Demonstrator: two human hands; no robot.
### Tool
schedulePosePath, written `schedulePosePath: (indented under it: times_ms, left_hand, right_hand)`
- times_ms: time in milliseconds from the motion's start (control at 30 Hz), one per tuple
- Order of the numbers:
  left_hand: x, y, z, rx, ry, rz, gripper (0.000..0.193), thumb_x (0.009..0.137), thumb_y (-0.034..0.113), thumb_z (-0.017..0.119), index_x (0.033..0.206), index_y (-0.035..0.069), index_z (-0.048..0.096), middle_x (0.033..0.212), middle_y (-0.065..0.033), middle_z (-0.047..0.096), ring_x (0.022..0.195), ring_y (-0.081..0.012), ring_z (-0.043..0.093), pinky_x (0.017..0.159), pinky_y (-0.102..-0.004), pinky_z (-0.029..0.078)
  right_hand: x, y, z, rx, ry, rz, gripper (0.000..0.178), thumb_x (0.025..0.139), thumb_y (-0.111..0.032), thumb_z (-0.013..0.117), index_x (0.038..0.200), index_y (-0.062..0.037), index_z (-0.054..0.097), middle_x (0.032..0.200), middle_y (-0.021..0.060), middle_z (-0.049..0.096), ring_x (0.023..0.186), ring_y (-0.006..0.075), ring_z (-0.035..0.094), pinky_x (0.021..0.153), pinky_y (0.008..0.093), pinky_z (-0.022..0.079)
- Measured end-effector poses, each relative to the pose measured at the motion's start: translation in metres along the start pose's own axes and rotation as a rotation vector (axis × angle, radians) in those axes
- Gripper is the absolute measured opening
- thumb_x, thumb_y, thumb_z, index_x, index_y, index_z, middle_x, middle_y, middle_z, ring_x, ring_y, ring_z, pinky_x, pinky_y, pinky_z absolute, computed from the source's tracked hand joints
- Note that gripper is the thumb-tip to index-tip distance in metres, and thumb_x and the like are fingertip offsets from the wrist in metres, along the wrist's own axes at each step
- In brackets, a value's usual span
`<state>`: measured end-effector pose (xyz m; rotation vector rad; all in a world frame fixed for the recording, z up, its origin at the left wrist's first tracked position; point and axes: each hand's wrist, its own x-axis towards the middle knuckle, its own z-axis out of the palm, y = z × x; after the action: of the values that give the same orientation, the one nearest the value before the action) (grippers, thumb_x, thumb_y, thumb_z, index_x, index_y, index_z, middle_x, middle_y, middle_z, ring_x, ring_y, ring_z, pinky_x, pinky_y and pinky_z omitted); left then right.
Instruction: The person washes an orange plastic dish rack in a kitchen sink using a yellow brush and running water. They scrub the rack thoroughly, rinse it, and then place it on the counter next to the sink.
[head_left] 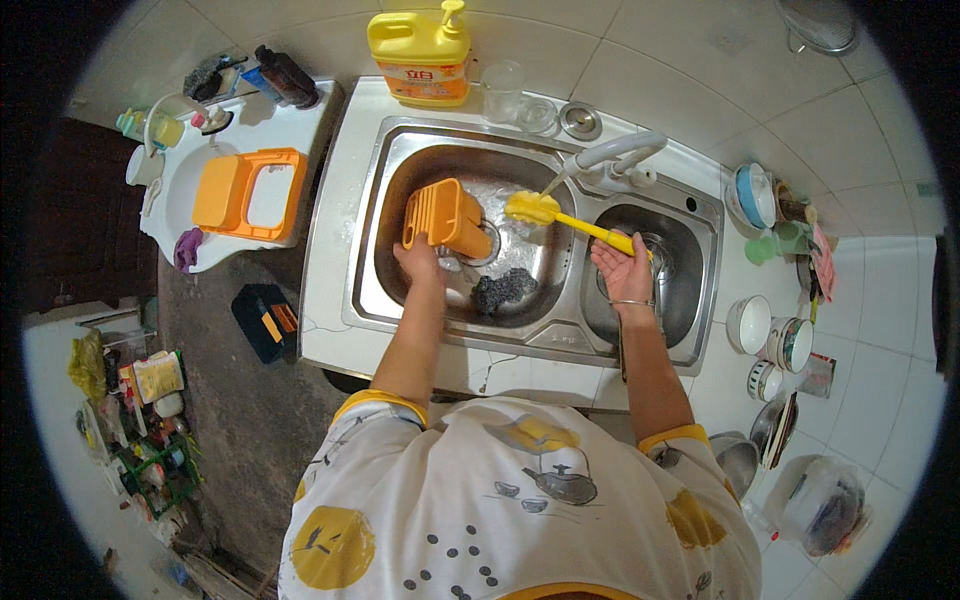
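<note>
- My left hand is closed on the orange slotted holder.
- My right hand is wrapped round the yellow brush; its long axis runs toward 10 o'clock, its head just right of the holder.

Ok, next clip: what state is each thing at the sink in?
Left hand: fingers gripping the orange slotted holder.
Orange slotted holder: held tilted over the left basin.
Right hand: fingers closed on the brush handle.
Yellow brush: head under the tap, lifted off the basin.
Tap: swung over the left basin, water running.
Steel scourer: lying loose on the basin floor.
Yellow detergent bottle: upright, pump on.
</note>
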<state>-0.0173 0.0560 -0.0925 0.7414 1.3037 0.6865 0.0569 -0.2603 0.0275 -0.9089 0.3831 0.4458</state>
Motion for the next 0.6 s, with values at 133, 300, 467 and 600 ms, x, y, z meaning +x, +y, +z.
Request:
schedulePosePath:
  times_ms: [133,300,467,600]
  left_hand:
    - [-0.079,0.013,0.054,-0.07,-0.585,-0.221,0.043,0.091,0.026,0.052,0.127,0.009,0.037,0.112,-0.0129,0.052,0.099,-0.0297,0.056,0.079,-0.0442,0.05]
    - [-0.122,0.006,0.121,-0.489,-0.623,-0.657,0.022,0.092,0.025,0.049,0.112,0.014,0.046,0.104,-0.0126,0.054,0.086,-0.0267,0.057,0.065,-0.0398,0.049]
    - [-0.099,-0.051,0.13,-0.487,-0.585,-0.754,0.02,0.09,0.018,0.055,0.109,0.019,0.049,0.087,-0.0088,0.052,0.061,-0.0206,0.049,0.048,-0.0344,0.041]
    - [-0.104,-0.044,0.141,-0.323,-0.402,-0.751,0.02,0.093,0.031,0.049,0.085,0.013,0.051,0.062,-0.0012,0.044,0.05,-0.0143,0.041,0.041,-0.0294,0.034]
  right_hand:
    - [-0.003,0.0,0.006,-0.007,-0.115,-0.014,0.037,0.09,-0.023,0.047,0.116,0.0032,0.051,0.105,0.0216,0.059,0.093,0.0288,0.061,0.082,0.0375,0.052]
    - [-0.019,-0.014,0.014,-0.206,-0.235,0.021,0.038,0.085,-0.002,0.042,0.122,0.0064,0.046,0.111,0.0225,0.056,0.098,0.0317,0.061,0.085,0.0357,0.053]
    - [-0.031,-0.022,0.021,-0.492,-0.167,0.0,0.035,0.085,0.0,0.044,0.119,0.0067,0.05,0.108,0.0194,0.058,0.093,0.0268,0.063,0.082,0.0309,0.053]
    - [-0.033,-0.014,0.021,-0.625,-0.197,-0.067,0.034,0.085,-0.001,0.047,0.118,0.0065,0.051,0.103,0.017,0.061,0.092,0.0242,0.064,0.081,0.0297,0.053]
